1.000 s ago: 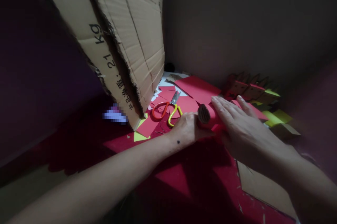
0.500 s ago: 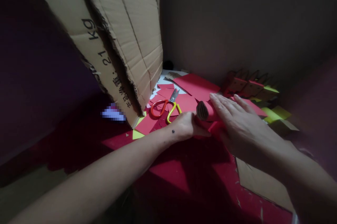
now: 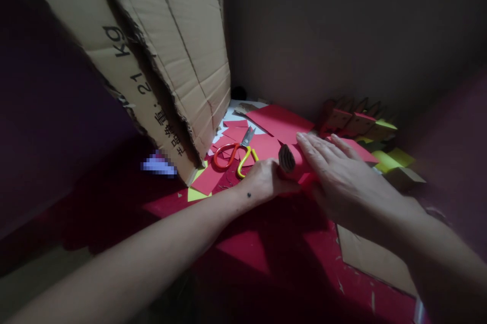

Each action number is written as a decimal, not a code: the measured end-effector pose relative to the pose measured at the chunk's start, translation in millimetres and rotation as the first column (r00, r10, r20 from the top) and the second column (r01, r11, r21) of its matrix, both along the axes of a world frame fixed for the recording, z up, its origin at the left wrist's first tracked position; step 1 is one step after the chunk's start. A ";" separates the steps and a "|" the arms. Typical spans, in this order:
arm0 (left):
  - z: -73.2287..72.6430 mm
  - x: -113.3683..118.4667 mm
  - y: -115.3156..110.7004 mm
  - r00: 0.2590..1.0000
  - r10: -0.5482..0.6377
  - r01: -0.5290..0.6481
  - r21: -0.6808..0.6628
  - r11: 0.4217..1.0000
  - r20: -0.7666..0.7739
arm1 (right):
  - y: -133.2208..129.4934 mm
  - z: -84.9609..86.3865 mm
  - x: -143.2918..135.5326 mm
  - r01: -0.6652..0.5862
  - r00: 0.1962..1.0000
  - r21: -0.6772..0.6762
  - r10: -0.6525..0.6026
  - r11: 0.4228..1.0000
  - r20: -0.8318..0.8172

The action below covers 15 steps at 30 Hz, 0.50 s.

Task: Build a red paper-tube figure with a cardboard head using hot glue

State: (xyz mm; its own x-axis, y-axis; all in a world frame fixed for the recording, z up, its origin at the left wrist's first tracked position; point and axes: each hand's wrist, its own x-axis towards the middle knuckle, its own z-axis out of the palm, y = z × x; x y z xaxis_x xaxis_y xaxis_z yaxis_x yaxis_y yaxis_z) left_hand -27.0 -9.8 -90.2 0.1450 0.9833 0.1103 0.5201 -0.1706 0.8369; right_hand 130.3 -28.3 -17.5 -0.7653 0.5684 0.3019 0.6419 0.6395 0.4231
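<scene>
Cardboard [image 3: 186,55]: slanted black print "产品净重: 21 kg"; further print near top edge too faint to read.

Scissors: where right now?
In the head view, the scissors lie near the middle, just beyond the left hand, among red paper pieces, right of the printed cardboard.

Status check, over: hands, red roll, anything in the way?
Left hand gripping red roll near its open end. Right hand laid across it, fingers extended. Scissors lying just beyond left hand; tall cardboard standing off left.
</scene>
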 end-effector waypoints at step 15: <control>0.3 -2.0 -2.9 0.994 -0.091 0.085 0.100 0.991 0.059 | 9.5 9.7 37.4 -0.073 0.987 -0.028 0.068 0.997 -0.143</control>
